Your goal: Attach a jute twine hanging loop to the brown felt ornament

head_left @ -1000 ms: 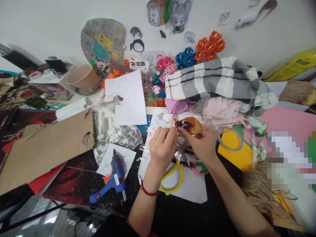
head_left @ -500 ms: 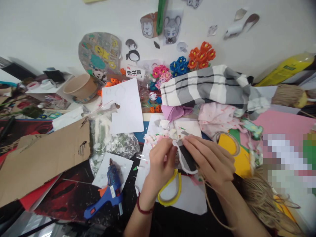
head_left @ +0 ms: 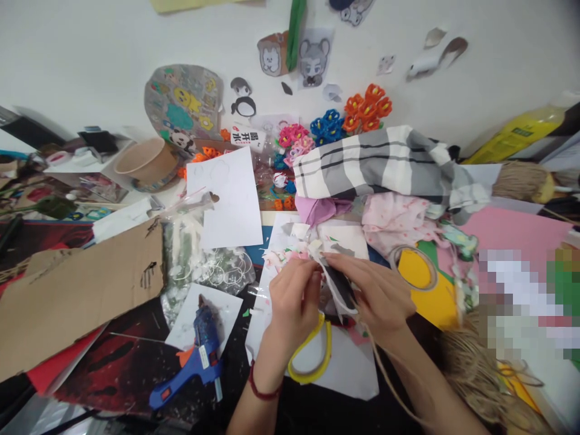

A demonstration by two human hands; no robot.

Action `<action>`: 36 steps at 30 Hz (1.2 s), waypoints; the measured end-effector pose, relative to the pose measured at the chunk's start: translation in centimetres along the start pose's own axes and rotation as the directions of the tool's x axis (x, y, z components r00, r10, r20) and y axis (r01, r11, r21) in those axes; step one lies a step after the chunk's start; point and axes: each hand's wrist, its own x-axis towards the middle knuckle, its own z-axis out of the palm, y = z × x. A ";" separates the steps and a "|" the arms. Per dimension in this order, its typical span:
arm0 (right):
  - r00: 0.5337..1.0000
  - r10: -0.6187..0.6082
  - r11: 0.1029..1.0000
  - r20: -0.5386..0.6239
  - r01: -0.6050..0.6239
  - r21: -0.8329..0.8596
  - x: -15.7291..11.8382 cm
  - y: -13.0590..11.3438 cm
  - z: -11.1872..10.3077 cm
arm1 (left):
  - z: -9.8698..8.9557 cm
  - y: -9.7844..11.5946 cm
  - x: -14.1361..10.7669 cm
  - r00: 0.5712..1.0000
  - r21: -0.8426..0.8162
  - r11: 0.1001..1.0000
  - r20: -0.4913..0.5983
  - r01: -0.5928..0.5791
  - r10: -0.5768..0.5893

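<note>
Between my hands is a dark grey flat piece with a white strip [head_left: 334,289] along its edge. My right hand [head_left: 378,293] is closed on it, fingers lying along its far side. My left hand [head_left: 294,296] pinches near its upper left end, where a whitish strip shows; the fingertips partly hide the spot. A strand of brown twine [head_left: 385,374] runs from the lower end of the piece under my right wrist. Just below my hands, a yellow-edged loop [head_left: 312,376] lies on white paper [head_left: 357,377]. Small paper scraps [head_left: 285,258] are scattered beyond my fingers.
A blue glue gun [head_left: 205,347] lies on paper to the left, near cardboard [head_left: 90,290] and a clear bag [head_left: 217,269]. At right are a tape roll [head_left: 414,269], yellow sheet [head_left: 435,302] and twine bundle [head_left: 471,362]. Checked cloth [head_left: 371,160] and flowers [head_left: 367,109] are behind.
The dark piece has turned so its face shows narrower and its white edge straighter. My right hand has shifted slightly left; my left hand still pinches near the upper end.
</note>
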 end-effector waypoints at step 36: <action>0.592 0.779 0.490 0.206 -0.781 0.388 0.8 -1.4 2.7 | 0.0 0.5 0.4 0.992 0.214 0.977 -0.121 -0.015 0.042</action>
